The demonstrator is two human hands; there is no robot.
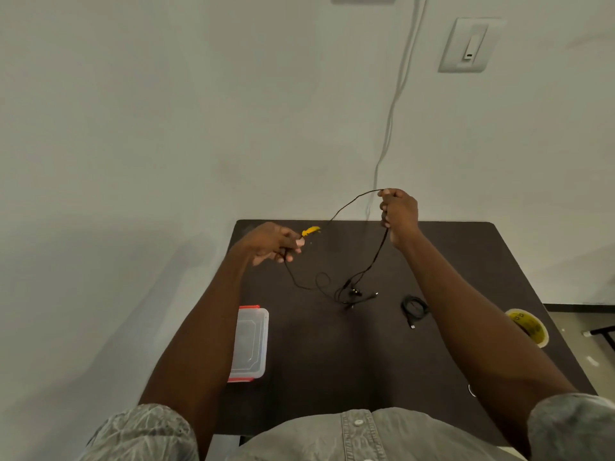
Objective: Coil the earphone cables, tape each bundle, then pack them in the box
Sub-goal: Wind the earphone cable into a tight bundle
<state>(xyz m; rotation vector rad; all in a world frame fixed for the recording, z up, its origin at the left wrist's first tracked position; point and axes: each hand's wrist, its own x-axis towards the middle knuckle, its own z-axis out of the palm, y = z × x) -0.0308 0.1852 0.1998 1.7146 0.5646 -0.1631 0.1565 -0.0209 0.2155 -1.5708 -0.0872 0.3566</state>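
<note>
I am at the coiling step, my right hand [399, 212] and left hand [276, 242] each pinching the earphone cable [346, 204] in curled fingers, its tangled end trailing on the table [332, 354] below them, so next I loop it.

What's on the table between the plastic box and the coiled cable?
Head view: between the plastic box and coiled cable lies bare table, with the earphone cable's loose tangle just beyond.
</note>
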